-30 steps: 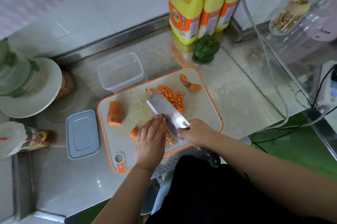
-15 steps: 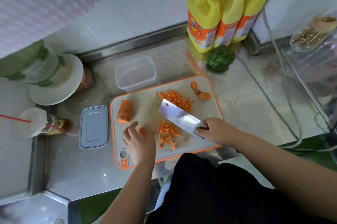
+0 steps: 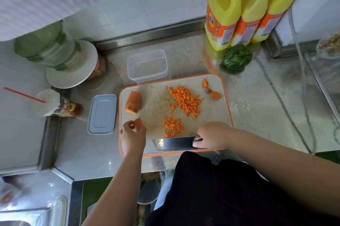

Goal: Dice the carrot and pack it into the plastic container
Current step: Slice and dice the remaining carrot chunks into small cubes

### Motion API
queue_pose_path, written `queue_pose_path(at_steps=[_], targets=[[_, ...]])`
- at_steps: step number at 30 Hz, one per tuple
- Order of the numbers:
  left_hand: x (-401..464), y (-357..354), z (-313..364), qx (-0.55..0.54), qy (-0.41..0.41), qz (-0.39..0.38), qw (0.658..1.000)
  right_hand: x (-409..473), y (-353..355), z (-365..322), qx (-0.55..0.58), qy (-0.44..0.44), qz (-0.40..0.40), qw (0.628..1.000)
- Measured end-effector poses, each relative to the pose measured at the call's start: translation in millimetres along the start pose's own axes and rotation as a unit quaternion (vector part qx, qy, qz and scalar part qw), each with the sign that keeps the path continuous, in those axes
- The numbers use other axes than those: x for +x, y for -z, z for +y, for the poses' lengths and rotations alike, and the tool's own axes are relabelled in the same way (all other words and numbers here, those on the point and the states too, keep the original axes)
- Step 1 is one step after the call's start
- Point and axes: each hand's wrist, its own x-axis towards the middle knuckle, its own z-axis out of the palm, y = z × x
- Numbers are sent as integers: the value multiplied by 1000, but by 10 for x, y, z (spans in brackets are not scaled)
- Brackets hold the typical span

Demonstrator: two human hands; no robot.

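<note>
Two hands on cutting board (image 3: 217, 115), left hand (image 3: 132, 136) pinching carrot piece (image 3: 138, 123), right hand (image 3: 213, 136) gripping cleaver (image 3: 174, 143), diced carrot (image 3: 185, 101) between

three yellow bottles (image 3: 246, 8), green pepper (image 3: 236, 58), straw cup (image 3: 55, 104)

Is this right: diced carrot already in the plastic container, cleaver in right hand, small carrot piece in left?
Not quite. The head view shows the plastic container with no carrot in it; the diced carrot lies in piles on the cutting board. The rest holds: the right hand grips the cleaver, and the left hand pinches a small carrot piece.
</note>
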Motion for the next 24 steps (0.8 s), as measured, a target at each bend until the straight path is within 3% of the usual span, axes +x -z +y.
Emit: queue_pose_path(at_steps=[6, 16, 20, 24], targets=[[-60, 72, -11, -44, -19, 10, 999, 204, 41, 27, 54, -31, -2, 998], [-231, 40, 70, -18, -80, -53, 995, 343, 252, 186, 112, -105, 140, 978], [-325, -41, 31, 51, -157, -81, 983, 266, 171, 129, 123, -83, 110, 983], [-407, -91, -68, 175, -254, -104, 946, 190, 49, 147, 121, -94, 50, 987]])
